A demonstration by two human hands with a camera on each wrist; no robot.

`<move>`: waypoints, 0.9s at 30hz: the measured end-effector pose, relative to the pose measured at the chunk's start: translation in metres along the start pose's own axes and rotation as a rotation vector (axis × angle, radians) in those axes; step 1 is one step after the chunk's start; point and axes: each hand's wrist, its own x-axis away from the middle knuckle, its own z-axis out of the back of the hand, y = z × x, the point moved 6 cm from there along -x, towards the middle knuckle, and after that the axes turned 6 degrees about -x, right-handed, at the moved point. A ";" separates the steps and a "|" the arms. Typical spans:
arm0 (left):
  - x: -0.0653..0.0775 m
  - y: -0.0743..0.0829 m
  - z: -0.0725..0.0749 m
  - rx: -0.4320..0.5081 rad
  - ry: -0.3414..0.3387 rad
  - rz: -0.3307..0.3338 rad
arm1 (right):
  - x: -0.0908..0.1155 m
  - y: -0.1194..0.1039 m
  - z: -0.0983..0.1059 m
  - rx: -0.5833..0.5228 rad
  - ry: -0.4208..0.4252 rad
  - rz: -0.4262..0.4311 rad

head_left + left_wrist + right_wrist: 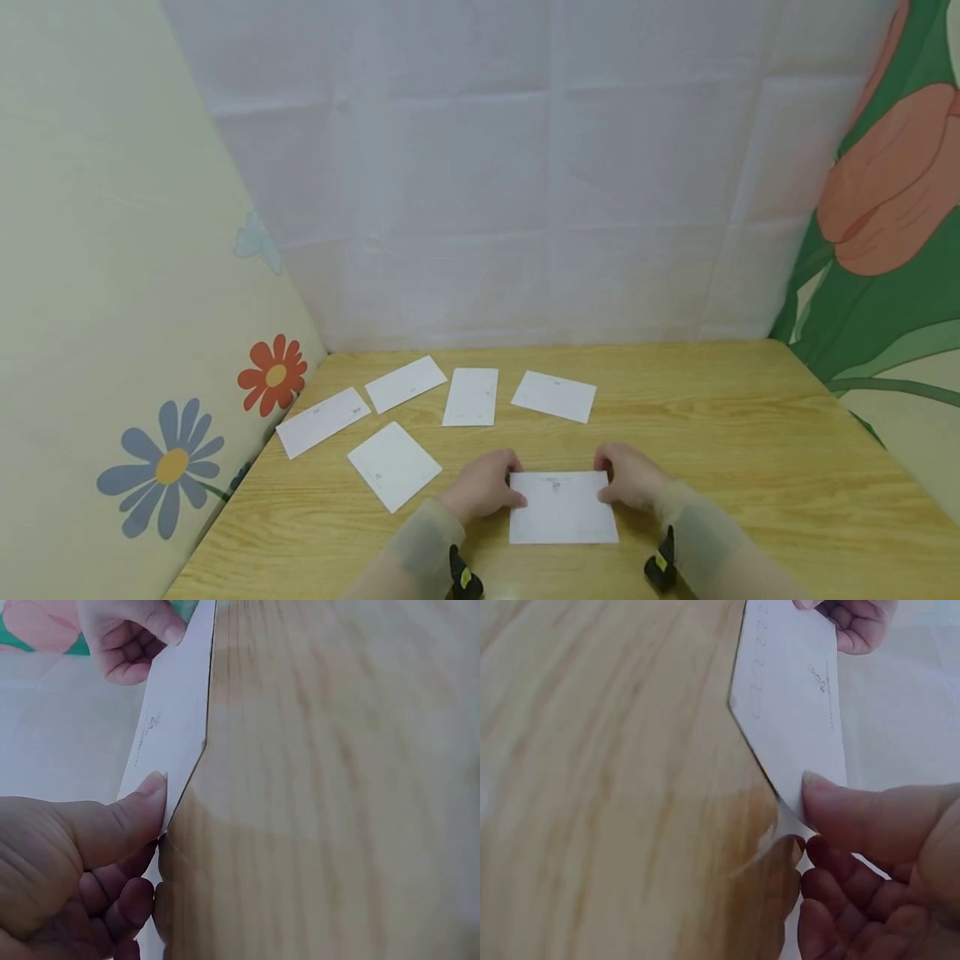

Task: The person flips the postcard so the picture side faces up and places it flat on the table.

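White rectangular paper card (564, 512), one, faint marks on its upper face. Handling, by my estimate: light, thin, fairly stiff, easily creased; best pinched at its two short edges. Location: on or just above the wood-grain worktop (750, 433) (my views do not settle which), roughly midway between its left and right edges, well apart from its far edge. Left hand (483, 483): pinching the left short edge, thumb on the upper face, fingers curled. Right hand (632, 475): same grip, right short edge. Near corners: clear of my fingers.
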 end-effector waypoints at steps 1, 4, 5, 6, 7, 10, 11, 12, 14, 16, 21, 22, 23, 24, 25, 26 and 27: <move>0.000 -0.001 0.000 0.008 0.005 0.009 | 0.000 0.000 0.001 -0.011 0.004 -0.007; 0.000 -0.003 0.000 0.054 0.018 0.033 | -0.001 0.000 0.002 -0.041 0.020 -0.020; 0.000 -0.003 0.000 0.070 0.023 0.037 | -0.001 0.000 0.002 -0.049 0.025 -0.022; 0.000 -0.004 0.001 0.083 0.026 0.042 | -0.001 0.000 0.003 -0.054 0.030 -0.023; 0.001 -0.004 0.001 0.095 0.029 0.044 | -0.002 0.000 0.003 -0.059 0.034 -0.021; 0.001 -0.005 0.002 0.125 0.035 0.045 | -0.003 0.001 0.004 -0.085 0.044 -0.020; 0.000 -0.006 0.002 0.135 0.037 0.043 | -0.003 0.002 0.004 -0.096 0.046 -0.023; 0.000 -0.007 0.003 0.148 0.037 0.045 | -0.004 0.003 0.005 -0.106 0.047 -0.026; 0.000 -0.008 0.004 0.176 0.034 0.052 | -0.005 0.004 0.005 -0.131 0.047 -0.034; -0.001 -0.009 0.005 0.211 0.030 0.065 | -0.005 0.005 0.005 -0.143 0.048 -0.035; 0.000 -0.011 0.009 0.264 0.037 0.078 | -0.005 0.003 0.009 -0.155 0.057 -0.019; 0.000 -0.011 0.011 0.268 0.042 0.078 | -0.005 0.002 0.010 -0.155 0.061 -0.013; 0.000 -0.011 0.013 0.276 0.047 0.075 | -0.004 0.000 0.011 -0.157 0.064 -0.005; 0.000 -0.011 0.014 0.285 0.053 0.071 | -0.004 -0.001 0.012 -0.162 0.069 0.005; 0.001 -0.011 0.016 0.300 0.056 0.072 | -0.003 -0.002 0.014 -0.164 0.077 0.014; 0.001 -0.011 0.019 0.315 0.060 0.072 | -0.002 -0.003 0.015 -0.167 0.084 0.021; 0.002 -0.010 0.021 0.323 0.065 0.070 | -0.002 -0.005 0.017 -0.173 0.092 0.033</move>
